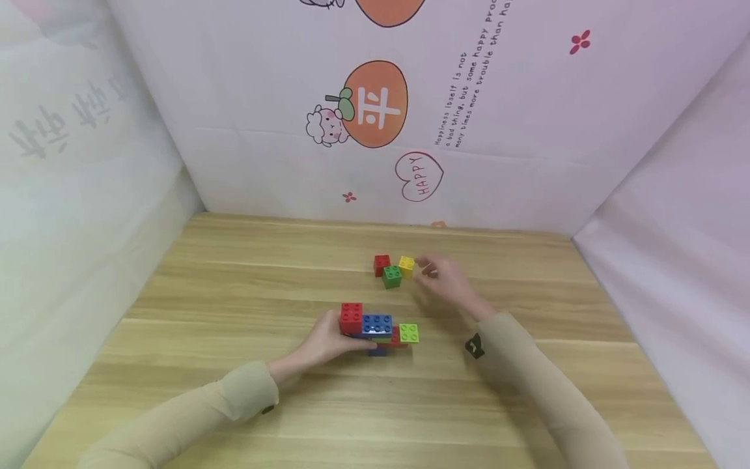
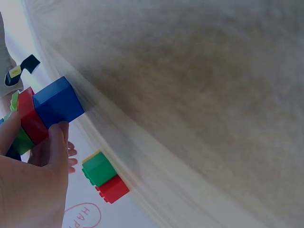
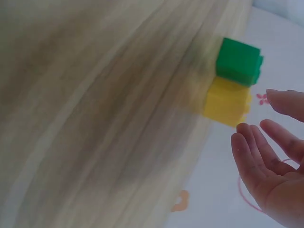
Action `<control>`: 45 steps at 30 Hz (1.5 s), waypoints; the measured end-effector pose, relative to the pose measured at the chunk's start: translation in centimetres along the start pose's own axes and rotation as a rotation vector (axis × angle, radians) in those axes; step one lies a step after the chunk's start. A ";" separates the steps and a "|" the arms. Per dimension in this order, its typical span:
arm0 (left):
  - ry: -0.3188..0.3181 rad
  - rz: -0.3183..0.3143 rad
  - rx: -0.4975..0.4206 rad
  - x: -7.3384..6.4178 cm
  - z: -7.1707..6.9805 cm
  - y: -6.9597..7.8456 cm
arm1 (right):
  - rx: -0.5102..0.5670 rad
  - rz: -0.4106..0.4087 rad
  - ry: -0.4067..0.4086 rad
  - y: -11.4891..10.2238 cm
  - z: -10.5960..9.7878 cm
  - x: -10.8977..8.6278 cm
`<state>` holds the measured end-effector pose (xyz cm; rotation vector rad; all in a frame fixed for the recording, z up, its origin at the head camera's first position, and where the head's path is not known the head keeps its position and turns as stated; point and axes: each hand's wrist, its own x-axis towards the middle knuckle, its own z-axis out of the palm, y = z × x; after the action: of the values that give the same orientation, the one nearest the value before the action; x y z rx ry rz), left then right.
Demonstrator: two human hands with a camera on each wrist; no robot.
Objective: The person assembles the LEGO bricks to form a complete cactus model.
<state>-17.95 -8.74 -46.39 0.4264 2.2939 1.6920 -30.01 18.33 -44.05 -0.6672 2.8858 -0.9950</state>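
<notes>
My left hand (image 1: 324, 339) grips a built block assembly by its left side. On top of it are a red block (image 1: 351, 316) and a blue block (image 1: 377, 324), with a lime green block (image 1: 409, 333) at its right end. A lower blue block (image 2: 59, 100) and a red block (image 2: 32, 116) show in the left wrist view. My right hand (image 1: 446, 281) has loosely bent fingers and holds nothing. Its fingertips are right beside a small yellow block (image 1: 407, 266). A green block (image 1: 392, 277) and a second red block (image 1: 381, 264) stand close by on the table.
The wooden table (image 1: 234, 286) is enclosed by a printed white back sheet (image 1: 263, 117) and white side sheets. A dark tag (image 1: 474, 346) hangs at the right sleeve (image 1: 527, 365).
</notes>
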 end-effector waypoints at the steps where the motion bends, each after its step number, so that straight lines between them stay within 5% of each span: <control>1: -0.002 -0.002 0.000 0.0 0.0 0.0 | 0.001 0.008 0.000 0.2 0.1 0.2; 24: -0.034 0.015 -0.011 0.0 0.1 0.3 | -0.007 0.130 -0.076 1.2 0.9 2.9; 45: -0.026 0.011 -0.019 0.2 0.0 0.1 | 0.038 0.054 -0.006 1.1 -0.9 -0.6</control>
<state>-18.16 -8.64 -46.26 0.4548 2.2599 1.7015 -29.99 19.89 -44.08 -0.5853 2.8553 -1.0370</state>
